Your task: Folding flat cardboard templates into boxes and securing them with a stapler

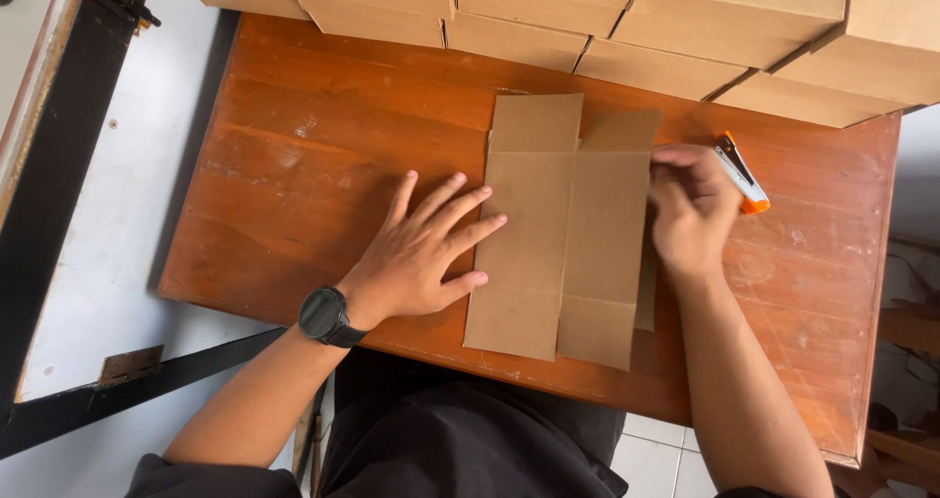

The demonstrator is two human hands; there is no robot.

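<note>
A flat, unfolded brown cardboard box blank point(563, 234) lies on the reddish wooden table point(294, 165). My left hand point(426, 248) rests open and flat, fingers spread, with the fingertips on the blank's left edge. A black watch sits on that wrist. My right hand point(690, 209) is curled at the blank's right edge, fingers pinching the cardboard there. An orange and white stapler point(741, 173) lies on the table just beyond the right hand's knuckles.
A row of assembled brown cardboard boxes point(627, 18) lines the table's far edge. A pale floor point(108, 204) with a dark frame point(49, 165) lies left of the table. Wooden furniture point(906, 332) stands at the right.
</note>
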